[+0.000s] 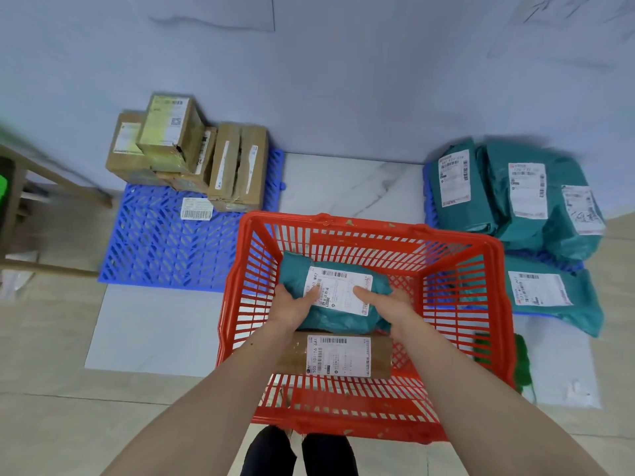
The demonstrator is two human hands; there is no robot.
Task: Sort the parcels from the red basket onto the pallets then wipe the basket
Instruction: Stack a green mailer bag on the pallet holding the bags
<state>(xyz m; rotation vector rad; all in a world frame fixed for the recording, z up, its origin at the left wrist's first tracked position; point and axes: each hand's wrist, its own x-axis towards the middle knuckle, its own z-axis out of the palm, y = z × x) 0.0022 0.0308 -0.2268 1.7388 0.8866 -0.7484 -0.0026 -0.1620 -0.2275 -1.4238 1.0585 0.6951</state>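
The red basket (364,228) stands on the floor in front of me. Inside it, my left hand (292,305) and my right hand (388,305) grip a teal bag parcel (331,321) with a white label from both sides, thumbs on top. Under it, nearer me, a brown cardboard box (338,355) with a white label lies on the basket's bottom. At the left, a blue pallet (161,249) carries several cardboard boxes (185,156) at its far end. On the right, several teal bags (515,197) cover most of another blue pallet (429,204).
A loose white label (196,208) lies on the left pallet. A wooden frame (37,187) stands at the far left. A green cloth (522,364) lies on the floor right of the basket. My legs (299,451) are just behind the basket.
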